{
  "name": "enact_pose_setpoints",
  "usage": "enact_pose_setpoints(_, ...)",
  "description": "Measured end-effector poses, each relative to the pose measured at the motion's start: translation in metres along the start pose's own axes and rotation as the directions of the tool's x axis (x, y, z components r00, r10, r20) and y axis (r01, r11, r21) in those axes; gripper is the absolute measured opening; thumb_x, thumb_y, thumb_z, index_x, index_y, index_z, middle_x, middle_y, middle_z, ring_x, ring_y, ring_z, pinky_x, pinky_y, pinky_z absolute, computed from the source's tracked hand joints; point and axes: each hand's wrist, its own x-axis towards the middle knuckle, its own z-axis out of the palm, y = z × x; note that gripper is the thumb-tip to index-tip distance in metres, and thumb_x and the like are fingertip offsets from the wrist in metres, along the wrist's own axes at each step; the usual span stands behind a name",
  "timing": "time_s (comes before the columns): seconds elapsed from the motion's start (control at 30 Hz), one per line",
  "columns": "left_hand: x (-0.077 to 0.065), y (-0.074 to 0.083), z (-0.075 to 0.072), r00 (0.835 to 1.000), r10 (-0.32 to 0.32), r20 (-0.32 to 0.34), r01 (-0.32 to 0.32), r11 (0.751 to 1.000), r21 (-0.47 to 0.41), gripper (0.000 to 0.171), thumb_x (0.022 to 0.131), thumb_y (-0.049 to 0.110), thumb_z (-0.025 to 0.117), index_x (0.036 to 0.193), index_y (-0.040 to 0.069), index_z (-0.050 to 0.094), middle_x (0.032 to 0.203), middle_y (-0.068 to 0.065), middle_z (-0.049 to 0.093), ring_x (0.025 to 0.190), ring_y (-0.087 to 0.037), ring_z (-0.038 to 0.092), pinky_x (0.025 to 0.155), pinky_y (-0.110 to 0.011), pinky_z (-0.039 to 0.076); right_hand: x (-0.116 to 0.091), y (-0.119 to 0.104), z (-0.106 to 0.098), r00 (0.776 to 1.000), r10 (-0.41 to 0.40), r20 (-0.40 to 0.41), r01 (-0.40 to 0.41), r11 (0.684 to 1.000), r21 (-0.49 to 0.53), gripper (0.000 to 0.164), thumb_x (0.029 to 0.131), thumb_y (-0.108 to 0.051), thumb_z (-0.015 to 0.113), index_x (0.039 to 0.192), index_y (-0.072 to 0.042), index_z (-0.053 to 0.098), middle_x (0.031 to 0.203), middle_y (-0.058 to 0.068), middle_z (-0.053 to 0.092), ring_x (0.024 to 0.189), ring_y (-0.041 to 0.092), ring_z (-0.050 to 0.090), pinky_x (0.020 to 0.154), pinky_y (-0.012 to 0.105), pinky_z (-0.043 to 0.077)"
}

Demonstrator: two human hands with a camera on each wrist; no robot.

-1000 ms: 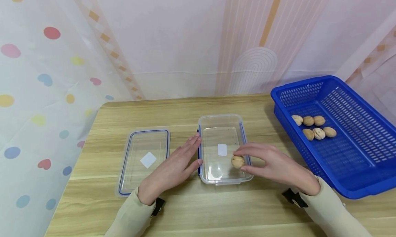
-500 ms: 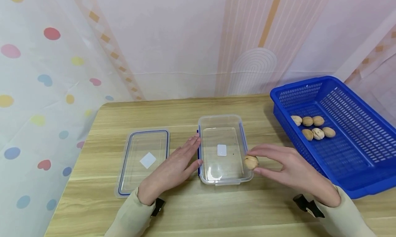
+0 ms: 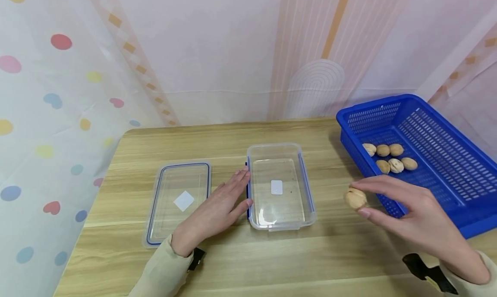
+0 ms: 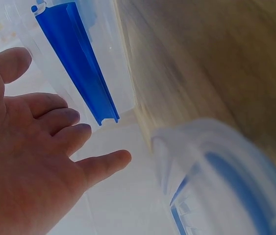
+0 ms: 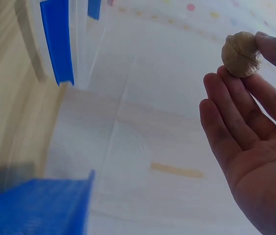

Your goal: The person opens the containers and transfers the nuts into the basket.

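Note:
A walnut (image 3: 355, 198) is pinched between the thumb and fingers of my right hand (image 3: 415, 215), above the table between the clear box and the blue basket. In the right wrist view the same walnut (image 5: 241, 54) sits at the fingertips. My left hand (image 3: 215, 215) lies with fingers extended against the left side of the clear plastic box (image 3: 285, 211), near its blue clip (image 4: 76, 58). Inside the box only a white label (image 3: 276, 187) and small dark specks show. Several more walnuts (image 3: 396, 165) lie in the blue basket (image 3: 435, 202).
Left of the box lies its clear lid (image 3: 163, 211) with a blue seal and a white label, partly behind the left hand. A wooden table (image 3: 240, 267) bears everything. A patterned cloth (image 3: 217, 51) hangs behind and to the left.
My right hand has carried the walnut from over the box to the right, towards the basket. The left hand stays at the box's side. The head view has shifted slightly.

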Motion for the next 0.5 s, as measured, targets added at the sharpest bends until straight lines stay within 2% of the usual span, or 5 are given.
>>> enact_pose_setpoints(0.17, 0.000, 0.000, -0.001, 1.000, -0.002, 0.003, 0.002, 1.000, 0.006, 0.071, 0.110, 0.040, 0.049, 0.165, 0.005, 0.020, 0.172, -0.010, 0.014, 0.158, -0.028, 0.014, 0.120, -0.064, 0.025, -0.005, -0.003, -0.016, 0.999, 0.052, 0.000, -0.052, 0.995, -0.081, 0.054, 0.074, -0.004, 0.091, 0.125, -0.015, 0.075, 0.122, -0.006, 0.073, 0.126, -0.002, 0.057, 0.104, 0.009, 0.040)
enact_pose_setpoints(0.27, 0.000, 0.000, -0.001, 1.000, -0.005, 0.006, 0.005, 1.000, 0.010, 0.071, 0.110, 0.040, 0.049, 0.165, 0.005, 0.020, 0.172, -0.010, 0.013, 0.158, -0.028, 0.015, 0.121, -0.063, 0.025, -0.008, 0.000, -0.023, 0.999, 0.036, -0.017, -0.038, 0.992, -0.121, 0.050, 0.078, -0.012, 0.091, 0.125, -0.015, 0.075, 0.122, -0.008, 0.073, 0.122, -0.005, 0.058, 0.100, 0.006, 0.040)
enact_pose_setpoints(0.37, 0.000, 0.000, 0.000, 1.000, -0.008, 0.008, 0.008, 1.000, 0.010, 0.071, 0.110, 0.040, 0.049, 0.165, 0.005, 0.021, 0.172, -0.009, 0.013, 0.158, -0.027, 0.015, 0.121, -0.062, 0.025, -0.010, 0.004, -0.031, 0.999, 0.036, -0.025, -0.040, 0.986, -0.163, 0.042, 0.085, -0.025, 0.087, 0.125, -0.017, 0.075, 0.122, -0.010, 0.072, 0.123, -0.009, 0.056, 0.105, 0.007, 0.038)
enact_pose_setpoints(0.5, 0.000, -0.001, 0.001, 1.000, -0.008, 0.011, 0.008, 1.000, 0.010, 0.071, 0.110, 0.041, 0.048, 0.165, 0.006, 0.020, 0.172, -0.009, 0.013, 0.158, -0.027, 0.014, 0.122, -0.062, 0.024, -0.010, 0.010, -0.044, 0.997, 0.065, -0.038, -0.071, 0.975, -0.212, 0.043, 0.084, -0.022, 0.089, 0.125, -0.016, 0.076, 0.122, -0.016, 0.069, 0.123, -0.013, 0.052, 0.104, 0.005, 0.035)
